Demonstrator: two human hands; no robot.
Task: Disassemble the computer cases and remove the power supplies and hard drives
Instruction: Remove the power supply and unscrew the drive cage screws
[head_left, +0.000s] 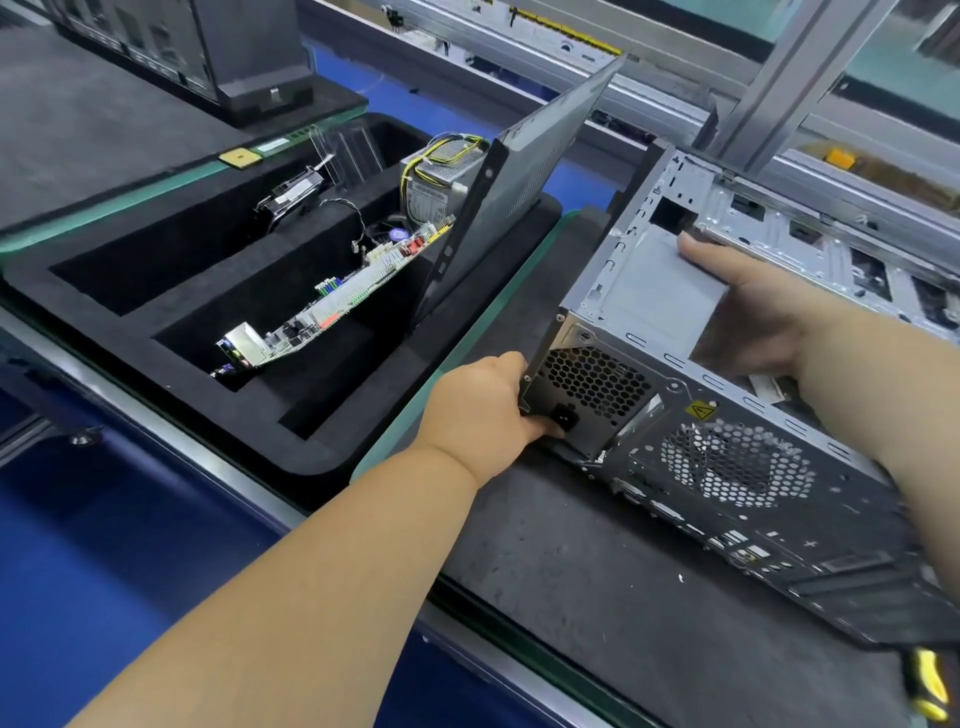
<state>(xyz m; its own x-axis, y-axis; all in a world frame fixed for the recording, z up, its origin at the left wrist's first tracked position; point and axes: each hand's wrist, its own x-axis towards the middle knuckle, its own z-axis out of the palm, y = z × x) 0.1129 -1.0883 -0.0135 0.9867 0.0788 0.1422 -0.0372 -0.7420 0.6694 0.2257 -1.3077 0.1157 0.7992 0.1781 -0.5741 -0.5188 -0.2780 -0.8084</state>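
An opened grey computer case lies on its side on the dark mat, rear panel toward me. Its power supply sits in the near left corner, with its honeycomb grille and black socket facing me. My left hand grips the case's rear left corner, thumb pressed beside the socket. My right hand reaches into the open case and rests flat on top of the power supply, thumb stretched along its far edge.
A black foam tray on the left holds a motherboard, another power supply with yellow wires, a fan and a leaning side panel. More cases stand at back left. A yellow-handled tool lies bottom right.
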